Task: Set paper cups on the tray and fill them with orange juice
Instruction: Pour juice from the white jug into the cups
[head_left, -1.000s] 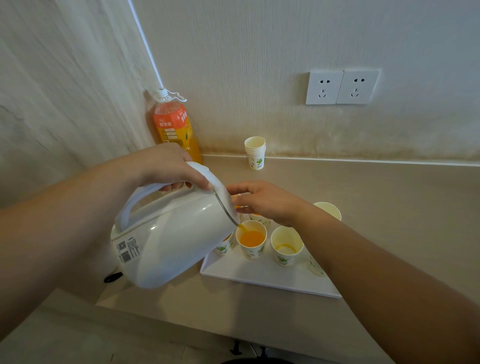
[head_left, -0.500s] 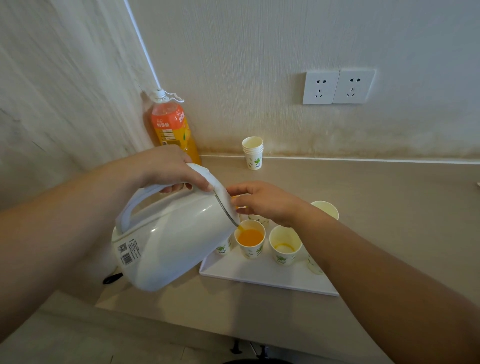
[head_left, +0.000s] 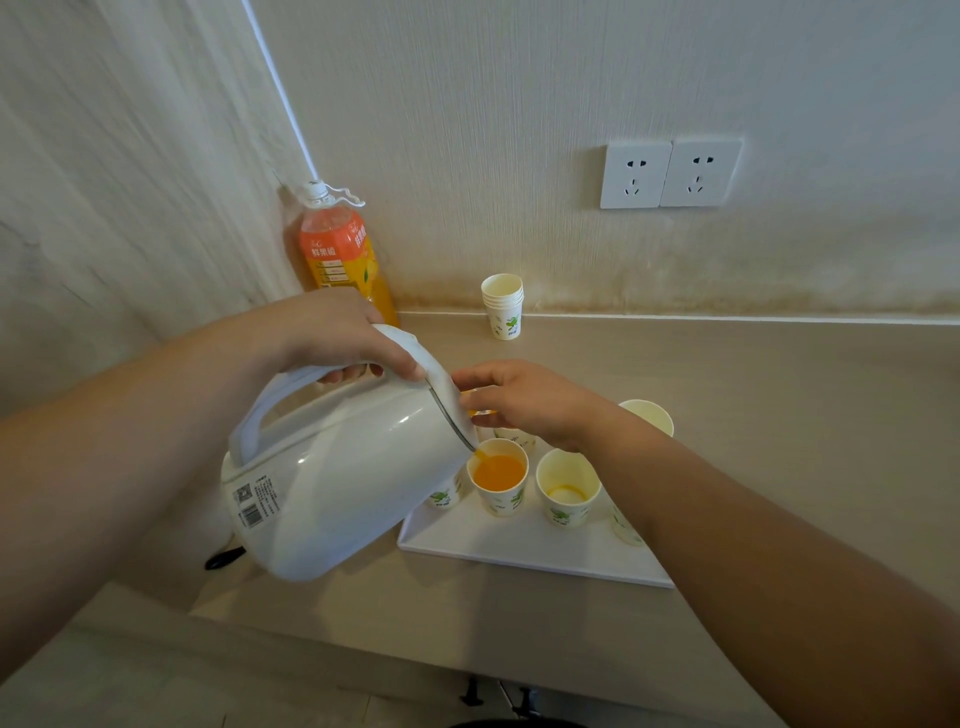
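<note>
While my left hand (head_left: 332, 332) grips the tilted white jug (head_left: 353, 478) by its handle, orange juice (head_left: 497, 472) runs into a paper cup (head_left: 503, 503) on the tray (head_left: 519, 548) mid-bench (head_left: 779, 415); my right hand (head_left: 524, 400) rests straight fingers against the lid.

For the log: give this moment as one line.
pouring; left hand grips kettle; right hand touches lid; juice entering cup on tray

Beige countertop (head_left: 779, 415) run along wall (head_left: 571, 104), white tray (head_left: 519, 548) laid near front edge, orange juice bottle (head_left: 340, 254) stood in back-left corner, stack of paper cups (head_left: 503, 306) set by wall, well apart from tray.
</note>
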